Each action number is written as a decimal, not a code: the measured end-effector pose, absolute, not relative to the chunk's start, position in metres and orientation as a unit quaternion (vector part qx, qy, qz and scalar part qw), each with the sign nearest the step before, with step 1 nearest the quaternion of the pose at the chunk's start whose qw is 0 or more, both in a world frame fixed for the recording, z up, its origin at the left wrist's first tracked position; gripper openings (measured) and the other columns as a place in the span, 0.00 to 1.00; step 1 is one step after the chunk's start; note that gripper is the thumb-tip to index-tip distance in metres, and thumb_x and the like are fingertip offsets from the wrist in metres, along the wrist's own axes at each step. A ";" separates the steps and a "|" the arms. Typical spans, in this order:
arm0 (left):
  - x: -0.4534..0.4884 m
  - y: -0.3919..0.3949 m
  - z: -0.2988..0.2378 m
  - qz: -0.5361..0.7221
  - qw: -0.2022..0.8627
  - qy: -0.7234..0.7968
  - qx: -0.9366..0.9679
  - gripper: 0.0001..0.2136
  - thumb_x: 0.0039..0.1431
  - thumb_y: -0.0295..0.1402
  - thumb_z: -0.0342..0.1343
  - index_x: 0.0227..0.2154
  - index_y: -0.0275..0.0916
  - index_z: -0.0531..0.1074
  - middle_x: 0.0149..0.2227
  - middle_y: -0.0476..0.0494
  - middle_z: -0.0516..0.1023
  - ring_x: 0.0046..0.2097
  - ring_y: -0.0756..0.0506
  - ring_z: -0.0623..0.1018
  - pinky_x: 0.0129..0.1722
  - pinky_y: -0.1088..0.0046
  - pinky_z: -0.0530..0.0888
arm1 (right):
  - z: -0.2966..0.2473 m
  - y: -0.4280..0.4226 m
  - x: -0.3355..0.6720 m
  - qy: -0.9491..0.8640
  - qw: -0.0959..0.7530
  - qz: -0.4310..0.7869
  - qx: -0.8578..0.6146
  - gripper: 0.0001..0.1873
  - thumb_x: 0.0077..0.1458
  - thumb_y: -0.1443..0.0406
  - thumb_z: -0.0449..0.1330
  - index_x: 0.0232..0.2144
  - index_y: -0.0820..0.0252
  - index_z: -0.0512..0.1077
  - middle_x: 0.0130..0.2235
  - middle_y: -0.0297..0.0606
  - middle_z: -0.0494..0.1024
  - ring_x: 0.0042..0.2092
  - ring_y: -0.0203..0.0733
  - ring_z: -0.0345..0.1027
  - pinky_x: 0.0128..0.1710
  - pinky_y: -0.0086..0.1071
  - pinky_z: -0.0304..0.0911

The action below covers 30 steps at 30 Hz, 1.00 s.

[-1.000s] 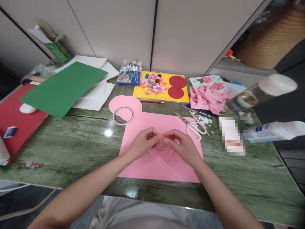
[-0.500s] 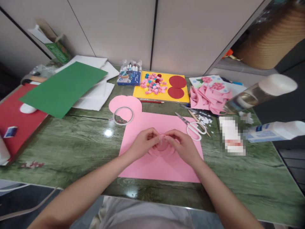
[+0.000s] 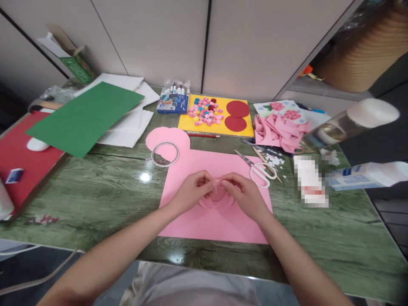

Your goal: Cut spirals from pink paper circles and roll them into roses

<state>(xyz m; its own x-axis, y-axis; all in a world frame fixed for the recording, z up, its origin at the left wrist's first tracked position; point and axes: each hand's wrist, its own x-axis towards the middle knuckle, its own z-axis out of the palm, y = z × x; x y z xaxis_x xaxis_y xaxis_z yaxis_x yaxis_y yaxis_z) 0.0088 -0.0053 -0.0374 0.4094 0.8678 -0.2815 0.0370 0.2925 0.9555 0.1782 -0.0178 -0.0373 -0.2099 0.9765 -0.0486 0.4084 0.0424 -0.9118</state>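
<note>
My left hand (image 3: 196,189) and my right hand (image 3: 244,192) meet over a pink sheet (image 3: 188,225), one on each side of a clear, round, see-through object (image 3: 217,194). Fingers and thumbs of both hands are pinched at its far rim. Pink shows through it, and whether it is a cup or a roll of clear tape I cannot tell. White-handled scissors (image 3: 262,174) lie on the sheet's far right corner, beyond my right hand. Past my left hand, a tape ring (image 3: 165,154) rests partly on round pink paper cutouts (image 3: 180,138).
Along the back are pom-poms (image 3: 204,112) and red circles (image 3: 237,109) on a yellow sheet (image 3: 188,127), plus a marker box (image 3: 173,103). Pink scraps (image 3: 280,131), a clear bottle (image 3: 344,123) and a white bottle (image 3: 369,175) stand right. Green (image 3: 86,119) and red sheets (image 3: 19,161) lie left.
Almost nothing differs. Both hands keep the same pinch on the round object, and the surrounding things stay where they were.
</note>
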 end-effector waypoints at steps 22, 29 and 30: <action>0.009 -0.006 -0.043 0.316 0.669 0.441 0.509 0.12 0.52 0.40 0.52 0.27 0.34 0.65 0.23 0.50 0.70 0.24 0.55 0.68 0.24 0.79 0.66 | -0.037 -0.019 0.177 -0.629 0.338 0.432 -0.551 0.06 0.50 0.63 0.57 0.31 0.57 0.74 0.30 0.34 0.76 0.32 0.37 0.67 0.32 0.29 0.60; 0.008 -0.005 -0.042 0.316 0.669 0.444 0.506 0.12 0.51 0.40 0.52 0.26 0.34 0.65 0.22 0.50 0.69 0.24 0.55 0.69 0.25 0.79 0.66 | -0.038 -0.019 0.178 -0.628 0.339 0.432 -0.551 0.08 0.52 0.63 0.56 0.32 0.56 0.74 0.31 0.34 0.77 0.34 0.37 0.68 0.34 0.29 0.61; 0.008 -0.005 -0.041 0.316 0.668 0.444 0.506 0.12 0.51 0.40 0.53 0.26 0.34 0.65 0.22 0.51 0.69 0.24 0.55 0.69 0.25 0.79 0.66 | -0.039 -0.019 0.178 -0.629 0.340 0.432 -0.550 0.08 0.53 0.63 0.55 0.32 0.56 0.74 0.32 0.34 0.77 0.34 0.37 0.68 0.34 0.28 0.61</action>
